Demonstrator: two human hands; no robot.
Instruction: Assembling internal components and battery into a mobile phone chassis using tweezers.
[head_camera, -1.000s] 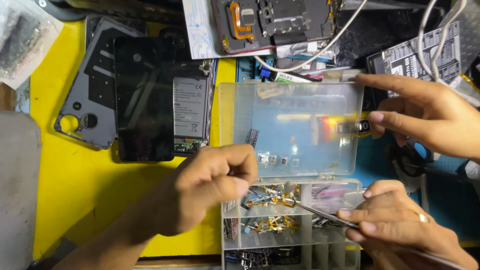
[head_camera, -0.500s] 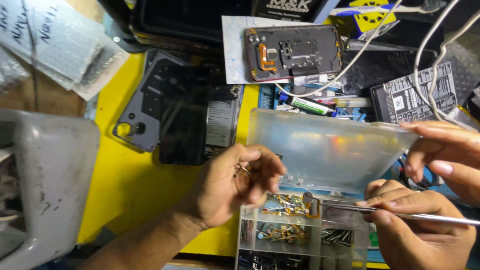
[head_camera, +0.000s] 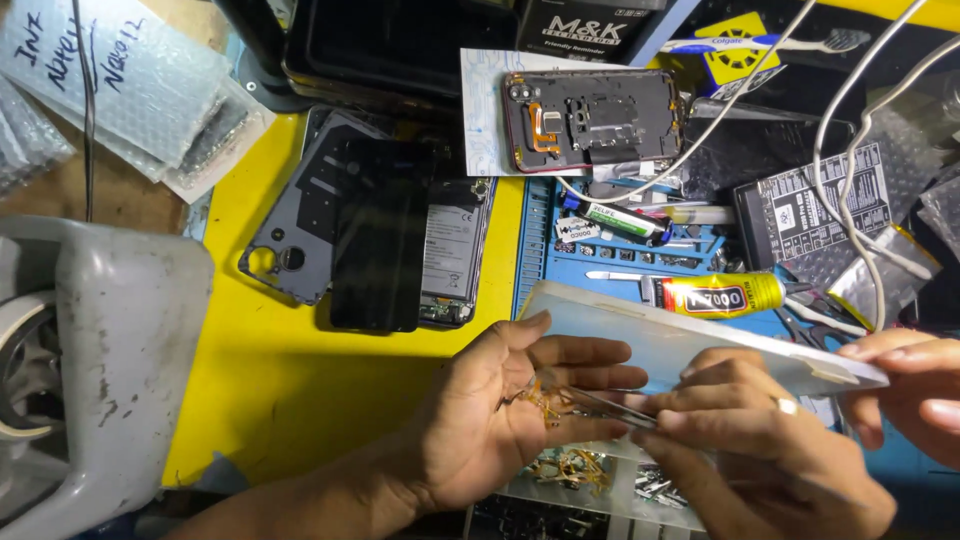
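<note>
My left hand (head_camera: 480, 430) lies palm up over a clear compartment box (head_camera: 585, 475) and cups a small cluster of gold flex parts (head_camera: 545, 402). My right hand (head_camera: 760, 450), with a ring on one finger, grips thin metal tweezers (head_camera: 600, 405) whose tips reach into the parts on that palm. The box's translucent lid (head_camera: 680, 335) stands tilted just behind both hands. Another person's hand (head_camera: 910, 385) holds the lid's right end. My hands hide most of the box.
A dark-screened phone (head_camera: 380, 240) rests on a grey back frame (head_camera: 285, 245) on the yellow mat (head_camera: 270, 370). An opened phone (head_camera: 590, 120), a glue tube (head_camera: 712, 295), white cables (head_camera: 830, 130) and small tools crowd the blue mat (head_camera: 555, 265). A grey machine (head_camera: 110, 340) fills the left.
My left hand has turned palm up with gold parts in it. The tweezers have moved from the box into that palm. The lid has tipped lower over the box.
</note>
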